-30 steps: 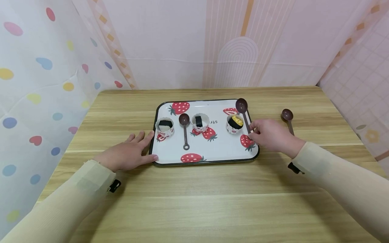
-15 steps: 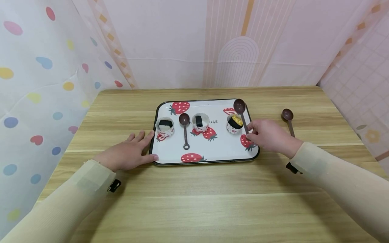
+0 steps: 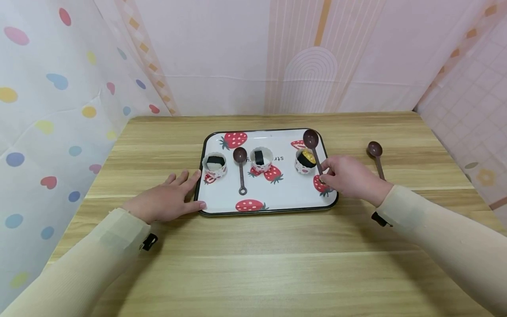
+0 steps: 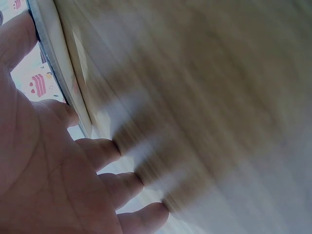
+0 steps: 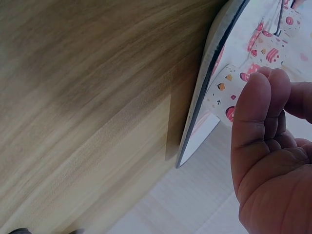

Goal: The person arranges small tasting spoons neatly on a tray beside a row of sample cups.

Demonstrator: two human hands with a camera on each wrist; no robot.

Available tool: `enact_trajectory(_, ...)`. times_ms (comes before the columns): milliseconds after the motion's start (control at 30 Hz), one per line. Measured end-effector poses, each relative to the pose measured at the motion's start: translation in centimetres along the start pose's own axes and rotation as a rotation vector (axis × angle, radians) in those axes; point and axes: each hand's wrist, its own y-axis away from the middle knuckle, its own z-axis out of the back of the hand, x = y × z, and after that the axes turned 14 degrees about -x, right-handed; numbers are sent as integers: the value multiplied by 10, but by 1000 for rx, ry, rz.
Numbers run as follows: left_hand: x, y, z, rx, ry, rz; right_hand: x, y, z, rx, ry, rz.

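My right hand (image 3: 350, 177) pinches the handle of a dark brown measuring spoon (image 3: 310, 139) at the right side of a white strawberry-print tray (image 3: 291, 196). The spoon's bowl points to the back, just beside a paper cup (image 3: 304, 170) holding a black-wrapped piece with a yellow topping. My left hand (image 3: 164, 200) lies spread at the tray's left edge, its thumb over the rim. Another brown spoon (image 3: 240, 155) lies on the tray between a left paper cup (image 3: 218, 172) and a middle paper cup (image 3: 261, 167). Both cups hold white pieces with black bands.
A third brown spoon (image 3: 374, 149) rests on the wooden table (image 3: 253, 264) right of the tray, its handle end hidden behind my right hand. Patterned curtains (image 3: 222, 57) hang behind the table and along both sides.
My right hand has shifted the pinched spoon slightly left and toward me, nearer the right-hand cup. My left hand and the tray have stayed in place.
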Motion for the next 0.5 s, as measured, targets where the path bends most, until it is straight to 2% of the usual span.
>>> enact_trajectory(500,-1,-1,0,10,8,13,0,-1,-2,23,-4,-20)
